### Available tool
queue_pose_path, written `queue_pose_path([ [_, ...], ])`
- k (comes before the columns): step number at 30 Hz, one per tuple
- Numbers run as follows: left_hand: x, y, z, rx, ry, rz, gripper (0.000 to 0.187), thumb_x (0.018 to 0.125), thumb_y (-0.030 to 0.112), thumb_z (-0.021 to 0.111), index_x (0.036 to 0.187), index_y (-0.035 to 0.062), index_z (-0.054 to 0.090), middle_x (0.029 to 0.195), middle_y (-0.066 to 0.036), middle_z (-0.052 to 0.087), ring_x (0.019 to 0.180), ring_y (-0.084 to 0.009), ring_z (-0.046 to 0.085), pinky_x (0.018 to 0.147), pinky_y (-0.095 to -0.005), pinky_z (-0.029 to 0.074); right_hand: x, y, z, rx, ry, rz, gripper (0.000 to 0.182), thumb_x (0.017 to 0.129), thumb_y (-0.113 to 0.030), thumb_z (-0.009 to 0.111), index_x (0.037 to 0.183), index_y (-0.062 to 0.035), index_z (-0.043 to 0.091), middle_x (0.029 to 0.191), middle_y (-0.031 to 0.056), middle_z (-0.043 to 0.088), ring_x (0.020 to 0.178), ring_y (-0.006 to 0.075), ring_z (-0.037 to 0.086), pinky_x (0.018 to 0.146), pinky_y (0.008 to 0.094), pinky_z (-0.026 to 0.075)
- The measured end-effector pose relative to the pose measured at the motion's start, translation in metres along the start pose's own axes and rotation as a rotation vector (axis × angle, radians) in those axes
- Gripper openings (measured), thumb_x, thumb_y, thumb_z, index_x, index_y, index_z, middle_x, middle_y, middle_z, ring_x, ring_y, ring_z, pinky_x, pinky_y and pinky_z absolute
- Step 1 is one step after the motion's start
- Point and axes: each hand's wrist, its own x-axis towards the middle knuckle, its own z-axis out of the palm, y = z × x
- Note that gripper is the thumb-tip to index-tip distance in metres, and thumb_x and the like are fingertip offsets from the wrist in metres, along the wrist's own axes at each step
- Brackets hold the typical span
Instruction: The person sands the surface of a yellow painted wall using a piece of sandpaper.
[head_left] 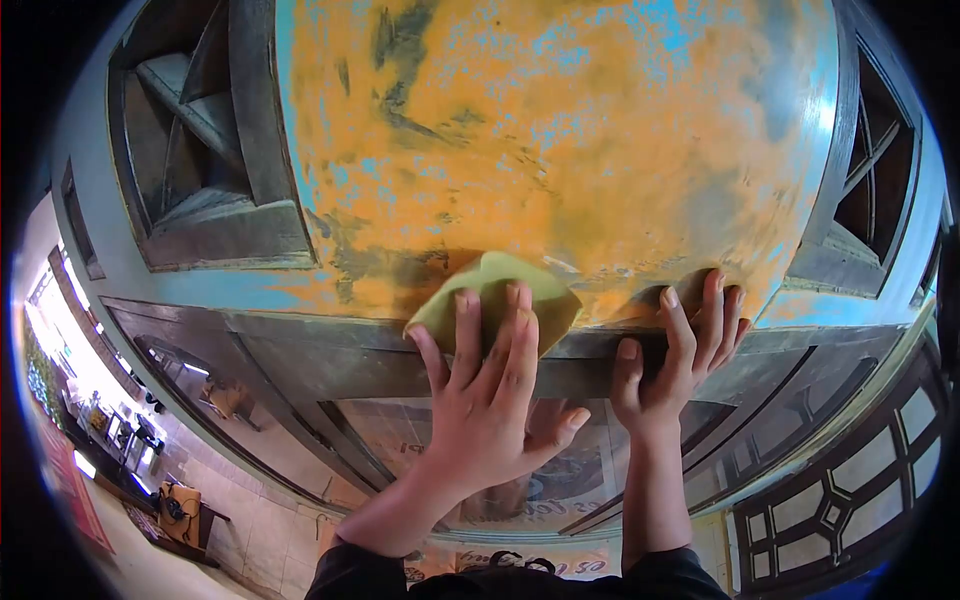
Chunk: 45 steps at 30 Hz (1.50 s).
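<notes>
A yellow-green sheet of sandpaper (548, 292) lies against the lower part of a panel (520, 180) with patchy orange and blue paint and dark smudges. Spread over the sheet, the fingers of my left hand (488, 385) press it to the surface, with the thumb sticking out to the right. The sheet's underside is hidden. To the right, my right hand (668, 365) rests its spread fingertips near the panel's bottom edge and holds nothing. A dark grey wooden rail (300, 352) runs just below the panel, behind both hands.
Glass panes (570, 480) with mirrored lettering sit below the rail. Dark lattice frames flank the panel at left (190, 130) and right (870, 150). A brown chair (180, 510) stands on the tiled floor (265, 530) at lower left. A dark patterned grille (840, 490) is at lower right.
</notes>
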Motion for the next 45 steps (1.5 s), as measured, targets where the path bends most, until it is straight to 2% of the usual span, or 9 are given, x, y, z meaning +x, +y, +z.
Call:
queue_pose_path([
  [6, 0.001, -0.004, 0.002, -0.038, 0.030, -0.007, 0.097, 0.094, 0.058, 0.060, 0.160, -0.0002, 0.020, 0.163, -0.022, 0.036, 0.153, -0.0519, 0.018, 0.113, -0.0735, -0.011, 0.001, 0.000, -0.001, -0.008, -0.012, -0.010, 0.045, 0.098, -0.045, 0.055, 0.137, -0.0216, 0.061, 0.157, 0.0197, 0.045, 0.153, 0.0403, 0.027, 0.125, 0.0546, 0.004],
  [16, -0.003, -0.009, 0.003, -0.004, 0.028, 0.009, 0.098, 0.092, 0.059, 0.063, 0.160, 0.0005, 0.023, 0.163, -0.020, 0.037, 0.155, -0.0492, 0.016, 0.115, -0.0715, -0.011, -0.001, 0.001, -0.001, -0.018, -0.011, -0.016, 0.045, 0.098, -0.044, 0.055, 0.137, -0.0212, 0.061, 0.157, 0.0200, 0.045, 0.153, 0.0403, 0.027, 0.125, 0.0545, 0.006],
  [20, 0.026, -0.018, -0.013, -0.015, 0.089, 0.035, 0.096, 0.093, 0.059, 0.060, 0.160, 0.0003, 0.023, 0.162, -0.020, 0.039, 0.154, -0.0495, 0.018, 0.116, -0.0707, -0.010, -0.001, -0.002, -0.001, -0.014, -0.008, -0.002, 0.045, 0.098, -0.044, 0.055, 0.136, -0.0212, 0.061, 0.157, 0.0196, 0.045, 0.153, 0.0404, 0.027, 0.125, 0.0541, 0.006],
  [21, 0.023, -0.016, -0.016, 0.079, 0.016, 0.066, 0.106, 0.094, 0.064, 0.057, 0.160, -0.0053, 0.012, 0.164, -0.030, 0.026, 0.153, -0.0556, 0.010, 0.116, -0.0716, -0.006, -0.001, -0.001, 0.000, -0.014, -0.005, 0.000, 0.044, 0.098, -0.044, 0.055, 0.136, -0.0212, 0.062, 0.157, 0.0196, 0.045, 0.153, 0.0404, 0.027, 0.125, 0.0540, 0.006],
  [28, -0.002, -0.013, -0.009, 0.060, -0.056, 0.039, 0.106, 0.092, 0.058, 0.063, 0.163, 0.0003, 0.010, 0.164, -0.027, 0.028, 0.153, -0.0542, 0.011, 0.116, -0.0726, -0.006, -0.003, -0.001, -0.002, -0.020, -0.026, 0.007, 0.045, 0.098, -0.044, 0.055, 0.136, -0.0209, 0.062, 0.157, 0.0197, 0.045, 0.152, 0.0403, 0.027, 0.124, 0.0542, 0.005],
  [30, 0.012, -0.019, -0.012, -0.004, 0.038, 0.034, 0.094, 0.092, 0.056, 0.062, 0.161, 0.0040, 0.025, 0.163, -0.018, 0.037, 0.154, -0.0479, 0.018, 0.115, -0.0724, -0.008, -0.001, -0.002, -0.001, -0.017, -0.021, 0.013, 0.045, 0.098, -0.044, 0.055, 0.136, -0.0205, 0.062, 0.157, 0.0197, 0.044, 0.153, 0.0403, 0.026, 0.125, 0.0542, 0.005],
  [42, 0.015, -0.014, -0.014, -0.033, 0.028, 0.002, 0.093, 0.093, 0.056, 0.060, 0.160, 0.0024, 0.025, 0.164, -0.018, 0.034, 0.155, -0.0465, 0.017, 0.116, -0.0714, -0.009, -0.005, -0.002, 0.000, -0.031, -0.028, 0.007, 0.046, 0.100, -0.045, 0.052, 0.137, -0.0189, 0.061, 0.159, 0.0192, 0.042, 0.153, 0.0398, 0.025, 0.125, 0.0536, 0.003],
  [43, 0.009, -0.014, -0.012, 0.039, -0.020, 0.034, 0.102, 0.094, 0.059, 0.059, 0.163, 0.0007, 0.012, 0.164, -0.028, 0.027, 0.154, -0.0521, 0.010, 0.117, -0.0702, -0.007, -0.005, -0.001, 0.000, -0.031, -0.027, 0.001, 0.046, 0.100, -0.045, 0.052, 0.137, -0.0189, 0.061, 0.159, 0.0192, 0.042, 0.153, 0.0398, 0.025, 0.125, 0.0537, 0.003],
  [45, -0.006, -0.013, -0.001, 0.098, -0.032, 0.054, 0.094, 0.094, 0.060, 0.058, 0.160, 0.0011, 0.026, 0.165, -0.025, 0.029, 0.155, -0.0505, 0.009, 0.117, -0.0700, -0.008, -0.006, 0.000, 0.000, -0.030, -0.022, -0.010, 0.046, 0.100, -0.045, 0.051, 0.137, -0.0189, 0.061, 0.159, 0.0192, 0.042, 0.153, 0.0399, 0.025, 0.125, 0.0539, 0.003],
])
